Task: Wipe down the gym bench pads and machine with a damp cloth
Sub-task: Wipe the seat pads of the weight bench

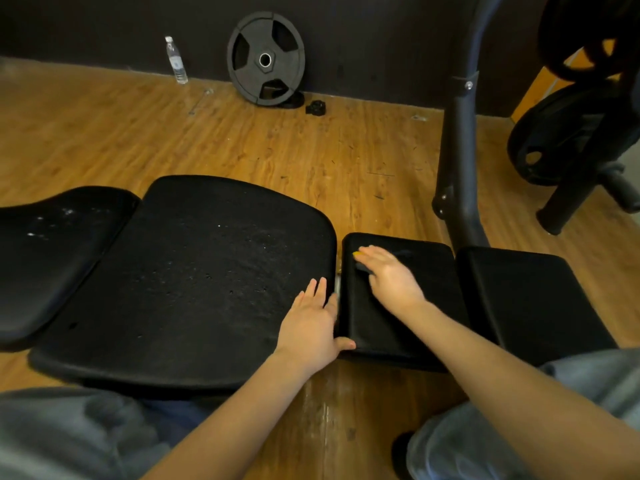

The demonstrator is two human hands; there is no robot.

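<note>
- Fingers [318,289] of the left hand [313,327] lie straight and flat on the right end of the large black textured bench pad [187,278], with the thumb reaching across the gap to touch the near corner of the small black rectangular pad [398,296] beside it.
- Fingers of the right hand [389,273] stretch out flat, grasping nothing, and press a dark, blurred cloth [363,266] onto the top of that small pad; only a strip of the cloth shows under the palm.
- Grey trouser legs [69,438] of the person fill the near corners of the view, on either side of the bare forearms.
- Pale specks and droplets dot the large pad's surface, thickest near its middle.
- To the far left, a second black curved pad [52,258] sits just beside the large pad and carries a few white flecks.
- To the right of the small pad is another black rectangular pad [526,299], set apart by a narrow gap.
- Behind these two pads a dark metal upright post [459,161] rises from the wooden plank floor [242,143].
- Black weight plates on a rack [568,133] stand at the far right.
- Against the dark wall [104,26], a black round weight plate [266,58] leans upright, a small black collar [316,107] on the floor just beside it.
- A clear plastic water bottle [176,60] stands left of the plate.
</note>
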